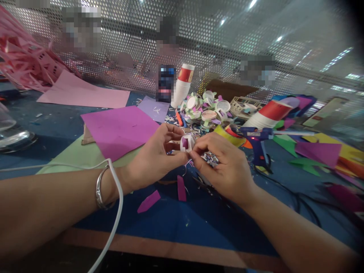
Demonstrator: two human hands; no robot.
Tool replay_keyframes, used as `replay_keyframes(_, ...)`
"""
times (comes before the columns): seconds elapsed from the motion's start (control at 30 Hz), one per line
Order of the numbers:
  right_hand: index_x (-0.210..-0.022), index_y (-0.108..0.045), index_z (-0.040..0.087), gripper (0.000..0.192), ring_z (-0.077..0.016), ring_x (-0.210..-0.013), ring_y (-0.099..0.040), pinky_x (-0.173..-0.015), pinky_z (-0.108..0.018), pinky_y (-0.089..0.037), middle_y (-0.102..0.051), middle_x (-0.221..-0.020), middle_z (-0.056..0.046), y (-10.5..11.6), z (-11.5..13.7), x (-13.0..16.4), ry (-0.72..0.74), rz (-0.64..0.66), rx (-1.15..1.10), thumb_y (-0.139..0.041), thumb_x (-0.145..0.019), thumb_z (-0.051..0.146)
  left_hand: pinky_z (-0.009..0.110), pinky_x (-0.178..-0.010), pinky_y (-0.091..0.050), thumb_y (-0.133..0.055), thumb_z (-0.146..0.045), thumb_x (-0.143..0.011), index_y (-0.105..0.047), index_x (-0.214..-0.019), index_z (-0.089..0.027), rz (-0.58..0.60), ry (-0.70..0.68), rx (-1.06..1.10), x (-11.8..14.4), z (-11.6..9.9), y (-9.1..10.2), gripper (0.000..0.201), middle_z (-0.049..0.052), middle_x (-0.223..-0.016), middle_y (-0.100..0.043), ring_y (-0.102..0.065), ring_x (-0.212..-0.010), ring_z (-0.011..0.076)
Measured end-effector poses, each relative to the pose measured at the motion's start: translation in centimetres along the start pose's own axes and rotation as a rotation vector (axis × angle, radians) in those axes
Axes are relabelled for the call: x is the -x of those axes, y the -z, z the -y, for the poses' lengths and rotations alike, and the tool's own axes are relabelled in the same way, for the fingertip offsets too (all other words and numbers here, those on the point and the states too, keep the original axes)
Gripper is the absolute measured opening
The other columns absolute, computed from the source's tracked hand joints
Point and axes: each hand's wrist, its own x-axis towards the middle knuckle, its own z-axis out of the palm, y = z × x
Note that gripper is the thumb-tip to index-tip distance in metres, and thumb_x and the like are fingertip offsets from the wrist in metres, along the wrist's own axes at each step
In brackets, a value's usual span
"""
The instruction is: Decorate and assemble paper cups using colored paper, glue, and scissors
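Between my two hands is a small white paper cup piece [184,143] with a purple patch on its side. My left hand [158,151] grips it from the left with curled fingers and thumb. My right hand [220,161] pinches its right lower edge between thumb and fingers. Two purple paper strips lie below on the blue table: one pointed strip [149,201] and one upright strip [181,188]. Under the hands, white and purple paper scraps are scattered. Dark scissors, or something like them, are partly hidden behind my right hand.
A blue glue gun [259,142] with a lit red light stands at right, its dark cable trailing. Behind are a heap of small paper pieces [206,108] and stacked paper cups [183,85]. Purple sheet [122,129] lies left. A white cable [116,212] crosses my left wrist.
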Motion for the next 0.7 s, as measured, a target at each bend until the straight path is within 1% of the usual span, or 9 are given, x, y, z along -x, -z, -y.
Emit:
replay_keyframes(0.13, -0.082, -0.054, 0.020, 0.015, -0.0178, -0.081, -0.057, -0.076, -0.034, -0.048, -0.058, -0.082, -0.004, 0.00, 0.14, -0.03, 0.009, -0.003, 0.015, -0.061, -0.091, 0.010, 0.026, -0.075, -0.050, -0.072, -0.014, -0.084, -0.047, -0.110, -0.021, 0.032, 0.046, -0.027, 0.27, -0.27, -0.09, 0.036, 0.003, -0.104, -0.065, -0.065, -0.090, 0.0149)
replay_keyframes(0.2, -0.083, -0.055, 0.019, 0.014, -0.0173, -0.080, -0.057, -0.075, -0.033, -0.047, -0.059, -0.082, -0.004, -0.05, 0.19, -0.02, 0.008, -0.002, 0.016, -0.061, -0.091, 0.011, 0.028, -0.078, -0.051, -0.071, -0.014, -0.085, -0.046, -0.112, -0.021, 0.061, 0.054, -0.006, 0.40, -0.34, -0.22, 0.037, 0.002, -0.101, -0.067, -0.066, -0.089, 0.0148)
replay_keyframes(0.27, -0.084, -0.056, 0.019, 0.012, -0.0170, -0.080, -0.057, -0.075, -0.032, -0.047, -0.059, -0.082, -0.004, -0.12, 0.17, -0.01, -0.001, 0.003, 0.016, -0.062, -0.092, 0.012, 0.030, -0.082, -0.051, -0.072, -0.014, -0.085, -0.045, -0.114, -0.020, 0.087, 0.046, 0.037, 0.47, -0.29, -0.38, 0.040, 0.003, -0.100, -0.068, -0.067, -0.092, 0.0161)
replay_keyframes(0.37, -0.084, -0.057, 0.018, 0.011, -0.0166, -0.080, -0.056, -0.074, -0.031, -0.046, -0.059, -0.082, -0.004, -0.13, 0.07, 0.03, -0.030, 0.014, 0.012, -0.062, -0.094, 0.015, 0.032, -0.085, -0.051, -0.071, -0.014, -0.086, -0.044, -0.119, -0.018, 0.109, 0.074, 0.086, 0.41, -0.17, -0.54, 0.043, 0.005, -0.101, -0.070, -0.067, -0.093, 0.0174)
replay_keyframes(0.53, -0.085, -0.059, 0.019, 0.011, -0.0162, -0.080, -0.056, -0.073, -0.031, -0.045, -0.060, -0.083, -0.003, 0.35, -0.14, 0.03, -0.070, 0.025, -0.021, -0.062, -0.095, 0.018, 0.035, -0.091, -0.049, -0.072, -0.010, -0.085, -0.053, -0.119, -0.015, 0.123, 0.185, 0.139, 0.01, -0.26, -0.32, 0.038, 0.005, -0.098, -0.071, -0.067, -0.094, 0.0176)
replay_keyframes(0.63, -0.086, -0.061, 0.019, 0.010, -0.0160, -0.080, -0.057, -0.074, -0.031, -0.045, -0.062, -0.084, -0.004, 0.68, -0.31, -0.05, -0.081, 0.028, -0.047, -0.062, -0.095, 0.016, 0.034, -0.091, -0.048, -0.074, -0.010, -0.084, -0.059, -0.116, -0.014, 0.091, 0.269, 0.184, -0.27, -0.29, -0.06, 0.035, 0.004, -0.095, -0.071, -0.067, -0.092, 0.0162)
replay_keyframes(0.7, -0.087, -0.062, 0.019, 0.009, -0.0153, -0.080, -0.058, -0.074, -0.030, -0.046, -0.063, -0.086, -0.004, 0.77, -0.39, -0.11, -0.104, 0.027, -0.078, -0.063, -0.096, 0.016, 0.034, -0.093, -0.048, -0.077, -0.010, -0.082, -0.061, -0.112, -0.014, 0.062, 0.291, 0.205, -0.43, -0.20, 0.08, 0.034, 0.005, -0.099, -0.071, -0.066, -0.094, 0.0169)
